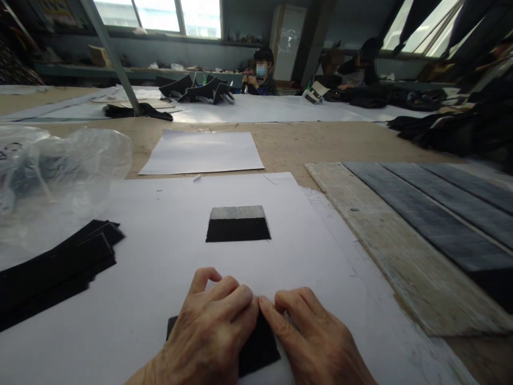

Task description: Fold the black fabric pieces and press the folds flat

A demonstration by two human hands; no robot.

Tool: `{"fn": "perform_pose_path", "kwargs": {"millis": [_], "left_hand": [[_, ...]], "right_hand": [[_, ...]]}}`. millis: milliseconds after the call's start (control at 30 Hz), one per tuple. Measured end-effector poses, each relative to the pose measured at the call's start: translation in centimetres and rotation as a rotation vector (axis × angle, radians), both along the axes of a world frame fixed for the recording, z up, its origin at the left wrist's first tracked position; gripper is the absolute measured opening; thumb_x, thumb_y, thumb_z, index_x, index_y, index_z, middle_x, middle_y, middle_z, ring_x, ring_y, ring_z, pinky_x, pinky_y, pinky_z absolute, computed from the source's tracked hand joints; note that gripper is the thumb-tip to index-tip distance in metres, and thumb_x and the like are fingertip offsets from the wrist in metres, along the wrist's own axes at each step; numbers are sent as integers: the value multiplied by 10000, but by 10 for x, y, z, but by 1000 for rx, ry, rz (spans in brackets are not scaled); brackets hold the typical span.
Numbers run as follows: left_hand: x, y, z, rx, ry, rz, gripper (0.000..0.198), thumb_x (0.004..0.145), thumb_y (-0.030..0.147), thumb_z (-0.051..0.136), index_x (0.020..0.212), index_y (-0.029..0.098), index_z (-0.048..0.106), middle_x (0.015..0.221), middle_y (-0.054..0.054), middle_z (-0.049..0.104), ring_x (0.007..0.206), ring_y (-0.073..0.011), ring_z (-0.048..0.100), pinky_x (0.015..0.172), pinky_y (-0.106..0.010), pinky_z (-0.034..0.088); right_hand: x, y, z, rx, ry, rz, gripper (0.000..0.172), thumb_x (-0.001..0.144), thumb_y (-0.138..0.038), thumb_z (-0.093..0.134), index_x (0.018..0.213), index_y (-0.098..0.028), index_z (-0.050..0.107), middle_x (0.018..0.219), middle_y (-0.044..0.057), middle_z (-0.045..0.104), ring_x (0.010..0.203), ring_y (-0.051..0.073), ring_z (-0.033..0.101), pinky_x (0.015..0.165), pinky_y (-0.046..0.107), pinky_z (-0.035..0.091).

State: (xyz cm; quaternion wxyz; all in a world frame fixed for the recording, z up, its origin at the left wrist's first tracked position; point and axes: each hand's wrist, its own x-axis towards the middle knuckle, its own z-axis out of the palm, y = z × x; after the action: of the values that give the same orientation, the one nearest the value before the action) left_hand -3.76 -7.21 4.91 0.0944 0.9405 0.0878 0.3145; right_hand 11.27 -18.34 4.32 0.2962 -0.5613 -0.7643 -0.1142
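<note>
At the near edge of the white sheet, my left hand [218, 326] lies over a black fabric piece [259, 347], its fingers curled in and closed at the far edge. My right hand [312, 334] meets it from the right, thumb and index pinched at that same edge, the other fingers bent. Both hands hide much of the piece. Farther out on the sheet sits a second black fabric piece [238, 230] with a grey band along its far side; neither hand touches it. Overlapping black strips [64, 270] form a pile to the left.
White paper [148, 235] covers the table here. A clear plastic bag [60, 171] bulges at left. On the right, a worn board [372, 256] bears several grey-black strips [420, 211]. A smaller white sheet [204, 152] and metal pole [114, 59] stand beyond; a person [262, 83] sits across.
</note>
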Motion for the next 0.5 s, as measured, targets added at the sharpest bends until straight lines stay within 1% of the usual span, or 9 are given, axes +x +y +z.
{"fn": "perform_pose_path", "kwargs": {"millis": [167,267,333,400,433,500], "left_hand": [[-4,3,1,11,-49,8,199,844,55,398,802,118,582,653,-23,541,598,-134,474,726,-367,312],[-13,5,5,62,-53,-1,199,857,60,422,889,109,613,696,-35,573,635,-142,490,753,-373,326],[-20,7,6,73,-33,-19,225,866,47,407,931,101,616,742,-46,588,656,-142,490,731,-348,332],[-26,8,5,47,-27,-57,251,883,45,374,965,86,608,768,-62,587,661,-145,473,671,-314,333],[-28,8,4,29,-28,-76,259,890,44,361,977,78,602,768,-69,583,658,-146,464,642,-301,329],[-29,8,2,9,-33,-95,250,895,46,360,982,66,594,745,-72,573,646,-149,453,608,-292,319]], "right_hand": [[-2,2,2,-10,-163,-21,326,866,-49,342,1084,-40,583,946,103,612,730,186,505,551,301,465],[-2,2,2,-1,-195,-26,345,872,-44,309,1066,-48,593,942,105,614,746,190,520,547,311,444],[-2,3,2,15,-190,-7,354,883,-50,290,1052,-46,600,1001,128,613,862,222,537,626,345,455],[-3,4,2,24,-161,23,354,895,-53,279,1014,-53,613,1085,132,601,1002,251,514,741,380,443],[-4,5,2,26,-143,39,356,902,-53,275,990,-58,620,1107,124,598,1033,253,504,783,386,428],[-5,7,2,33,-120,63,361,908,-42,269,943,-60,627,1089,112,610,1015,244,513,810,385,406]]}}
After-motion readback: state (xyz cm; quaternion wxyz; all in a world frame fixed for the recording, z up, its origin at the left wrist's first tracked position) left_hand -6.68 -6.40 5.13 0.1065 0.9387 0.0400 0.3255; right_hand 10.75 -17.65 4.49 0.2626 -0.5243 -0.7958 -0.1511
